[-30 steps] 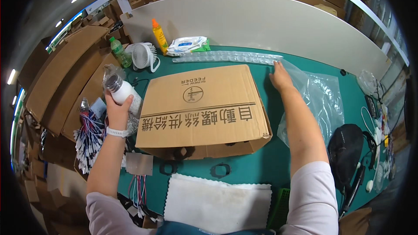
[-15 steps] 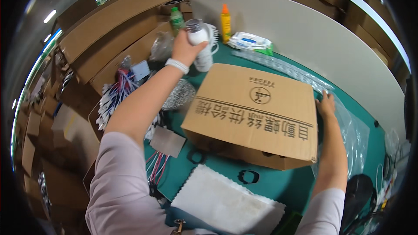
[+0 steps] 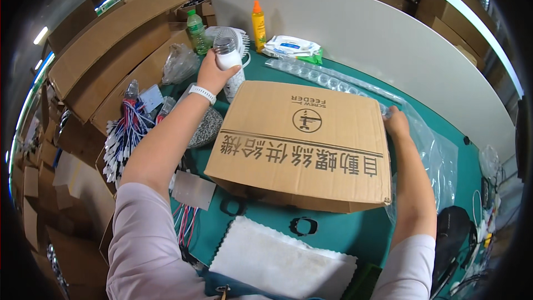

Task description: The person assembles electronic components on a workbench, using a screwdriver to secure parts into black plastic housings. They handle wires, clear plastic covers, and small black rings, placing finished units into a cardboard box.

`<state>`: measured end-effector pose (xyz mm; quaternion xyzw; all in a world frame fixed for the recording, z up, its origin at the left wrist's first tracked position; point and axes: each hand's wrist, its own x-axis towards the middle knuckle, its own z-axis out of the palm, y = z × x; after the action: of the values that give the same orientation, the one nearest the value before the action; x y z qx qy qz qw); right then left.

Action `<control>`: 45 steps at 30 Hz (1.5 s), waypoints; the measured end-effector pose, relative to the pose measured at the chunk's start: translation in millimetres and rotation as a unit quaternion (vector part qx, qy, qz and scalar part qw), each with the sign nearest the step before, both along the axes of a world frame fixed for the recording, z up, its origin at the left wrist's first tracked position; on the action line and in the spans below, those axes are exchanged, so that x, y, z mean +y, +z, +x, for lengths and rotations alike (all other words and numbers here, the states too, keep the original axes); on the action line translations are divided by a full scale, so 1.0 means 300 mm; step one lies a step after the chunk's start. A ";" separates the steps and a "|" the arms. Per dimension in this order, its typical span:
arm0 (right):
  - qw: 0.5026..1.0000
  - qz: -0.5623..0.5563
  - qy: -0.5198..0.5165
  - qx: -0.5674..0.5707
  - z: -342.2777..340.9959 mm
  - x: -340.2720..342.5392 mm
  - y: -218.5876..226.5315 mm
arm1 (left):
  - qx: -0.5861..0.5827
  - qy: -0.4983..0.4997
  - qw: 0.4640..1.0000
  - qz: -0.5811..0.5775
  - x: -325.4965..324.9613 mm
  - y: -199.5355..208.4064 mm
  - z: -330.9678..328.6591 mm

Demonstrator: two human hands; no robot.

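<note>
My left hand (image 3: 215,76) is closed around a white bottle (image 3: 234,84) with a clear, greyish top, held upright behind the left far corner of a brown cardboard box (image 3: 294,147). The box lies on a green table mat (image 3: 355,232), its printed face up. My right hand (image 3: 397,123) is at the box's right far corner, beside a clear plastic strip with round pockets (image 3: 333,80). Its fingertips are mostly hidden, so I cannot tell whether they grip anything. A white comb-like thing (image 3: 240,40) stands right behind the bottle.
Behind are a green bottle (image 3: 197,32), a yellow bottle (image 3: 259,26) and a wipes pack (image 3: 292,48) before a pale partition (image 3: 355,28). Bundled wires (image 3: 130,125) lie left, clear plastic film (image 3: 436,153) right. In front lie a white cloth (image 3: 283,258) and a black frame-shaped part (image 3: 303,226).
The whole view has shifted, so things appear farther left. My right fingers, spread before, now look more bent at the box corner. My left hand still holds the white bottle.
</note>
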<state>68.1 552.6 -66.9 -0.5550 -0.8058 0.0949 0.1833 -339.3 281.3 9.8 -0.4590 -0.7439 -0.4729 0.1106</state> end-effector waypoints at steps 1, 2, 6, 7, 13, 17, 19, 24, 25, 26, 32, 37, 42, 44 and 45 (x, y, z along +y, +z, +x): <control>0.998 0.033 0.019 -0.040 -0.009 -0.031 0.016 | 0.005 -0.007 1.000 0.006 -0.002 -0.014 -0.005; 0.994 0.067 0.036 -0.080 -0.015 -0.066 0.034 | 0.011 -0.015 1.000 0.014 -0.002 -0.022 -0.008; 0.984 0.020 0.135 -0.110 0.023 -0.064 0.074 | -0.005 -0.013 1.000 0.012 0.005 -0.056 -0.027; 0.981 -0.019 0.153 -0.116 0.042 -0.065 0.087 | -0.017 -0.017 1.000 0.000 0.006 -0.054 -0.023; 0.957 -0.265 0.110 0.038 0.198 -0.239 0.293 | -0.062 -0.026 0.998 -0.013 -0.049 -0.127 -0.117; 0.954 -0.266 0.028 0.133 0.392 -0.417 0.421 | -0.191 -0.004 0.975 0.111 -0.145 -0.013 0.029; 0.950 -0.252 -0.001 0.185 0.498 -0.515 0.462 | -0.202 -0.068 0.959 0.189 -0.258 0.078 0.158; 0.946 -0.206 -0.037 0.246 0.819 -0.749 0.448 | 0.165 -0.329 0.918 0.145 -0.551 0.248 0.617; 0.952 -0.185 -0.040 0.243 0.882 -0.802 0.430 | 0.234 -0.391 0.887 0.082 -0.578 0.272 0.701; 0.956 -0.165 -0.043 0.239 0.941 -0.856 0.407 | 0.298 -0.462 0.834 0.050 -0.575 0.302 0.794; 0.987 0.136 -0.036 0.072 1.008 -1.200 0.266 | 0.369 -0.578 0.726 -0.053 -0.421 0.206 1.271; 0.975 0.216 -0.047 0.004 1.064 -1.300 0.097 | 0.381 -0.538 0.743 -0.114 -0.105 -0.023 1.514; 0.972 0.228 -0.055 -0.004 1.087 -1.354 0.031 | 0.392 -0.521 0.748 -0.119 0.055 -0.123 1.566; 0.977 0.205 -0.058 0.001 1.090 -1.379 0.021 | 0.396 -0.528 0.740 -0.129 0.060 -0.128 1.565; 0.979 0.194 -0.062 0.019 1.087 -1.387 0.029 | 0.388 -0.538 0.733 -0.148 0.061 -0.125 1.565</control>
<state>394.1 136.5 -58.2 -0.5556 -0.7696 -0.0641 0.3081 130.2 299.6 -27.8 -0.9369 -0.3257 -0.1180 0.0478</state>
